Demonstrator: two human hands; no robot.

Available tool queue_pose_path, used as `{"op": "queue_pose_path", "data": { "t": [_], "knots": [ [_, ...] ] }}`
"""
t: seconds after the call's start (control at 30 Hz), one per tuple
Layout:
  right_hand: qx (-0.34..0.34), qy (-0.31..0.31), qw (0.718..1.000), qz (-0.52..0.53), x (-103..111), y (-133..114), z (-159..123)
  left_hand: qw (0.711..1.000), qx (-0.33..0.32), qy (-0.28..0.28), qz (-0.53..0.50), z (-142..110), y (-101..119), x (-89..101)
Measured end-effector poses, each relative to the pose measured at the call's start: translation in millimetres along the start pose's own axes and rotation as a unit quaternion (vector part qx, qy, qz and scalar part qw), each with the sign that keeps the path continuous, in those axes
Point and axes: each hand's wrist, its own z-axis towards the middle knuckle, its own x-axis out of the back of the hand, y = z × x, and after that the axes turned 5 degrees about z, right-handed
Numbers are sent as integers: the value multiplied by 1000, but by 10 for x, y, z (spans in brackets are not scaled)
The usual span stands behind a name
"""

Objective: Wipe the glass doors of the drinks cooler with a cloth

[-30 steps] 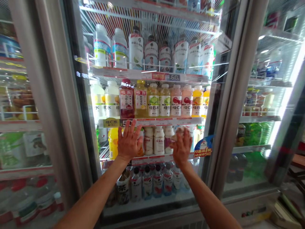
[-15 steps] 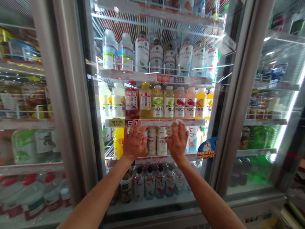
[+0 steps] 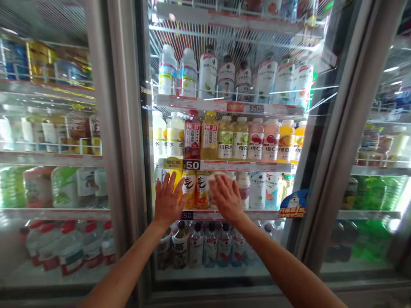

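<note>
My left hand (image 3: 169, 201) lies with fingers spread against the glass door (image 3: 266, 267) of a drinks fridge, in front of yellow bottles (image 3: 189, 190). It holds nothing. Just to its right, my right hand (image 3: 227, 199) presses a pale crumpled cloth (image 3: 212, 185) to the same glass. Most of the cloth is hidden under the fingers and palm. Behind the right hand stand small pale bottles (image 3: 244, 192), partly covered by it.
Shelves of bottled drinks (image 3: 226, 139) fill the fridge behind the glass. A blue and red sticker (image 3: 293, 204) is at the lower right. Metal door frames (image 3: 123, 107) flank the pane, with further glass-fronted drink shelves on both sides.
Both hands have moved left across the glass, the right one taking the cloth with it. The camera view has turned a little left, so the shelves appear further right.
</note>
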Motion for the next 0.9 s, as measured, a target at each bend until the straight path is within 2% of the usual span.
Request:
{"op": "queue_pose_path", "data": {
  "t": [0.07,0.13,0.27,0.33,0.4,0.5,0.57,0.63,0.73,0.77,0.83,0.9],
  "knots": [
    [77,-46,996,21,-40,-200,-145,1000,-7,-12,-2,-79,-38,18],
    [93,-59,993,32,-45,-240,-106,1000,-15,-21,-6,-134,-94,40],
    [-42,1,999,11,-37,-60,432,1000,-10,-8,-9,-183,-199,83],
    [-75,13,997,6,-66,-78,604,1000,-2,-3,-11,-206,-230,104],
    [-25,-23,999,14,-121,-230,554,1000,8,-6,-14,-241,-256,132],
    [124,-84,988,42,-208,-517,266,1000,18,-8,-17,-291,-302,198],
    [169,-103,979,52,-237,-596,220,1000,14,-6,-19,-295,-342,257],
    [129,-101,985,48,-238,-557,415,1000,10,2,-19,-267,-385,320],
    [1,-61,998,35,-235,-445,911,999,23,21,-11,-196,-450,402],
    [-22,-53,998,36,-244,-447,1026,999,30,25,-6,-177,-471,425],
    [-5,-65,997,53,-288,-557,1064,999,39,28,3,-161,-515,467],
    [78,-97,989,83,-361,-778,853,999,43,26,11,-175,-560,504]
  ]
}}
